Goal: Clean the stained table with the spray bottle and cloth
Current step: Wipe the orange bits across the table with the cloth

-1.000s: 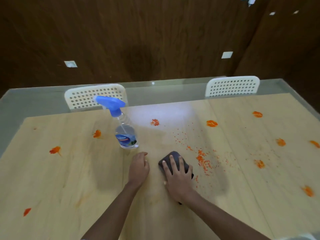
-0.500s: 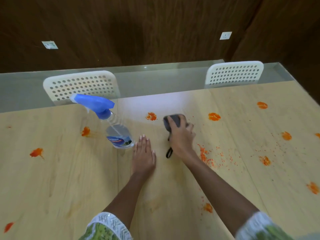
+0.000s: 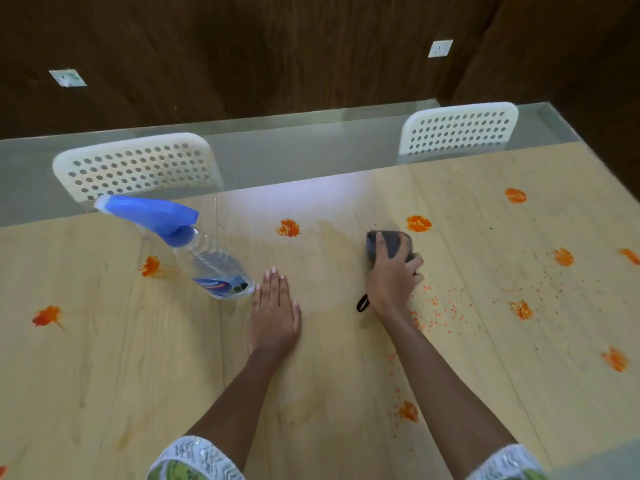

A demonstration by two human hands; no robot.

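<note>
A dark grey cloth [image 3: 393, 242] lies on the light wooden table [image 3: 104, 358], and my right hand [image 3: 391, 278] grips it with curled fingers, pressing it down just left of an orange stain [image 3: 418, 223]. A black loop of the cloth [image 3: 362, 303] sticks out below my wrist. My left hand [image 3: 275, 311] rests flat on the table, fingers straight, right beside the clear spray bottle [image 3: 214, 268] with its blue trigger head [image 3: 152, 213]. Orange crumbs [image 3: 440, 306] are scattered to the right of my right hand.
Several orange stains dot the table, among them one at centre [image 3: 288, 227], one left [image 3: 46, 316] and one right [image 3: 521, 309]. Two white perforated chairs, one on the left [image 3: 138, 168] and one on the right [image 3: 459, 128], stand behind the far edge. A dark wood wall lies beyond.
My right hand has pushed the cloth away from me, from near my left hand up toward the far orange stain. My left hand flattened beside the bottle and stayed there.
</note>
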